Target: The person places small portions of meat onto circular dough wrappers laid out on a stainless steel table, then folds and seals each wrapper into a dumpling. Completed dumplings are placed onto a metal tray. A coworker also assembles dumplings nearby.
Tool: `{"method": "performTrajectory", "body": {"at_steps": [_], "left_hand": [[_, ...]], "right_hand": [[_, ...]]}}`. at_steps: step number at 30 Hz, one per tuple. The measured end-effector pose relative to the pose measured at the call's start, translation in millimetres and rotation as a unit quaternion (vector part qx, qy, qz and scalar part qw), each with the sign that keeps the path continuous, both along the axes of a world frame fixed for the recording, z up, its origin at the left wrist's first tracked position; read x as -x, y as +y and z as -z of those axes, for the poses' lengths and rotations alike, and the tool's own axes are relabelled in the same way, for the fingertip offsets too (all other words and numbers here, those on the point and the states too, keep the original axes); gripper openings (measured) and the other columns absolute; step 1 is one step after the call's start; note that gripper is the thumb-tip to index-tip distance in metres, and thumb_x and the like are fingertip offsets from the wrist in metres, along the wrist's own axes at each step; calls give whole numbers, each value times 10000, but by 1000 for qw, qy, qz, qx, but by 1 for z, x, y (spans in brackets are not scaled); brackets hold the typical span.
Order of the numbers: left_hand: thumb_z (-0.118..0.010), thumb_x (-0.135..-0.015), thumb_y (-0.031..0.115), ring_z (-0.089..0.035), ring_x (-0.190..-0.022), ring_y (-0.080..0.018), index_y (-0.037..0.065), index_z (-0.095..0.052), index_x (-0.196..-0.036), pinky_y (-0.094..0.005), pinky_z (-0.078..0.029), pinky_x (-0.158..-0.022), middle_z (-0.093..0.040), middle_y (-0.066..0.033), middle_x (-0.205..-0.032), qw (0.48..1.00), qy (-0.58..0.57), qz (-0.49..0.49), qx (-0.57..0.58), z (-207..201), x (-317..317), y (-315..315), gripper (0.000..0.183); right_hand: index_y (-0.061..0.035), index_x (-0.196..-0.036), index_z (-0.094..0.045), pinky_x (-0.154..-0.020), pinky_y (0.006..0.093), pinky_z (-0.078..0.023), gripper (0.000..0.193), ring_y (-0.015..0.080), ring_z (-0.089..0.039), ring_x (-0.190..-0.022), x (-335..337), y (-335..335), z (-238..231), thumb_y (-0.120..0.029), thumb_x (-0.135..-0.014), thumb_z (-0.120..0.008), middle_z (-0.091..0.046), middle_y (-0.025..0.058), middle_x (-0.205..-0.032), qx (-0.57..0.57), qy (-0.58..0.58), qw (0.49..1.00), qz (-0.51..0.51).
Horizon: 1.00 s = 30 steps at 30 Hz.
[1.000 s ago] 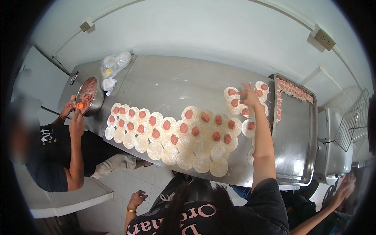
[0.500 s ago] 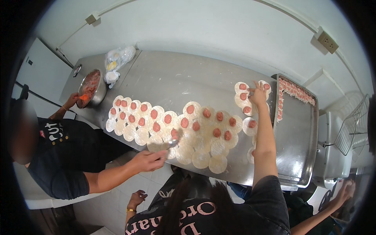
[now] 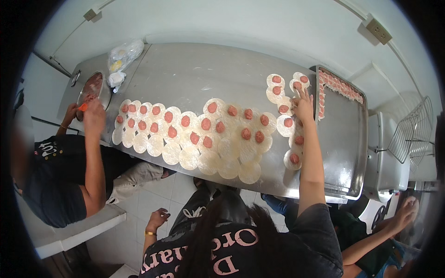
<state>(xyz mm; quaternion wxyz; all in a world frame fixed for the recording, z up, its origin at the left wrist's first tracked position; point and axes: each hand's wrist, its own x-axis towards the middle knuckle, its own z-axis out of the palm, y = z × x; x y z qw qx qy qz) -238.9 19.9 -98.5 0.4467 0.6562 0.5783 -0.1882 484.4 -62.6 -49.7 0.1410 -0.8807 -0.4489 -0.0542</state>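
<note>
My right hand [image 3: 303, 106] reaches out at the right side of the steel table, fingers stretched and apart. Its fingertips touch a round pale dough wrapper [image 3: 292, 85] topped with a lump of pink meat filling [image 3: 297, 85]. Around it lie several more filled wrappers, including one [image 3: 271, 96] to its left and one [image 3: 289, 166] beside my forearm. Some overlap. My left hand [image 3: 158, 217] hangs in front of my body, off the table, fingers loosely bent and apart with nothing in them. In mid-table, overlapping rows of wrappers [image 3: 227, 170] spread out, many bearing filling.
A tray [image 3: 340, 139] with rows of pink-filled pieces stands at the right end. At left, a co-worker's hand [image 3: 95, 116] is over a metal bowl [image 3: 105, 95] of meat. A plastic bag [image 3: 132, 50] sits behind. Another person's hand [image 3: 408, 211] shows at lower right.
The view has shifted, so the table sits higher. My right hand's fingertips are now on a different filled wrapper, nearer me. The co-worker's spoon hand has gone from the wrappers to the bowl.
</note>
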Motion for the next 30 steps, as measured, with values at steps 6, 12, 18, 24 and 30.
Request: {"method": "performTrajectory", "body": {"at_steps": [6,12,18,24,30], "left_hand": [[-676,-792,194,-678,-667,-197,-7,-598,-1049,-296,-519,-598,-679,-154,-846,1000,-17,6,-9,6,-7,12,335],[-675,-790,199,-681,-673,-202,0,-607,-1040,-300,-523,-615,-678,-157,-851,999,-13,28,8,14,-16,20,327],[-672,-788,232,-685,-686,-209,7,-612,-1029,-302,-523,-654,-680,-154,-850,998,-9,64,11,18,-30,43,336],[-667,-785,207,-684,-673,-212,2,-612,-1014,-304,-520,-645,-679,-154,-835,994,-34,106,3,19,-46,66,312],[-674,-779,211,-680,-657,-210,-5,-608,-1019,-300,-514,-614,-675,-154,-815,990,-45,135,12,25,-61,81,330]], "right_hand": [[-116,-907,-691,-1075,534,-214,227,337,-294,-1319,39,-31,-19,-33,-728,-580,-405,82,-1372,-91,-31,995,31],[-77,-891,-697,-1067,570,-198,201,335,-280,-1328,128,-66,-2,-64,-748,-556,-416,86,-1364,21,-34,998,43],[-70,-914,-698,-1066,576,-183,232,344,-241,-1346,176,-86,2,-44,-727,-564,-402,87,-1382,-26,-35,997,62],[-66,-942,-696,-1060,580,-188,268,359,-255,-1336,228,-109,0,-14,-720,-556,-380,86,-1397,-32,8,996,87],[-110,-971,-692,-1077,570,-169,272,367,-237,-1344,271,-151,-13,-16,-751,-563,-371,77,-1408,3,39,991,129]]}}
